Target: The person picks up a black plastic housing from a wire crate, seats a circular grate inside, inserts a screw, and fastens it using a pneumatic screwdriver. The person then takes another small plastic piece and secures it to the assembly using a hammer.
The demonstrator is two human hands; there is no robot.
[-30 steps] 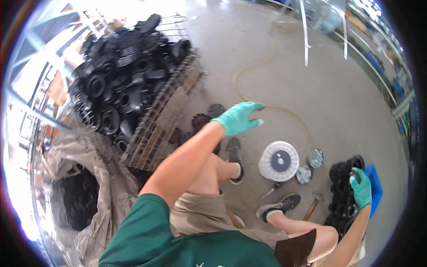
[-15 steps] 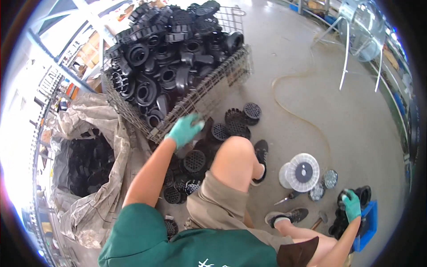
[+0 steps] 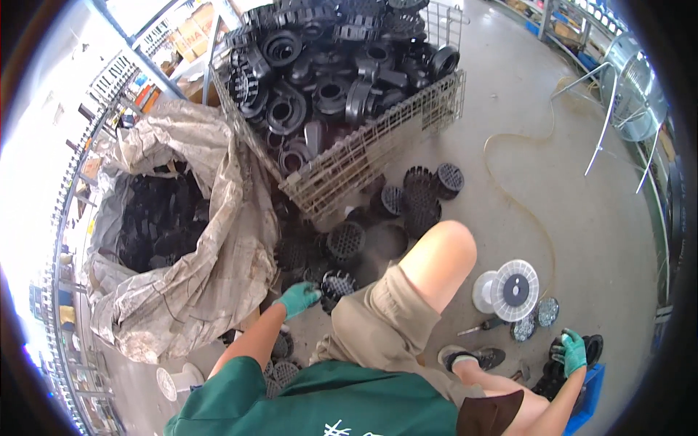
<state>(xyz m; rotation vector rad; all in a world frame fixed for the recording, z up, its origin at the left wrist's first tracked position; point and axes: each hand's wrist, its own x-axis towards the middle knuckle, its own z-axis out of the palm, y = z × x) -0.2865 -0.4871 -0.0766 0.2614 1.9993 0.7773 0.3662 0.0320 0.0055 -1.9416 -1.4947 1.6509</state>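
My left hand, in a green glove, reaches down beside my bent leg. Its fingertips are drawn together at the edge of a round black slotted cap on the floor. Around it lie more round black grid-faced caps, partly hidden by my knee. Far to the right, my other gloved hand, the right, is curled above black ring-shaped parts next to a blue crate. Something small and pale shows at its fingertips; I cannot make out what it is.
A wire cage heaped with black moulded parts stands ahead. To its left slumps a large woven sack holding black pieces. A white spool, a screwdriver and a hose lie to the right; another spool is at lower left.
My left hand has come down from beside the cage's near corner to the slotted cap on the floor. My right hand stays by the blue crate. The whole view has shifted.
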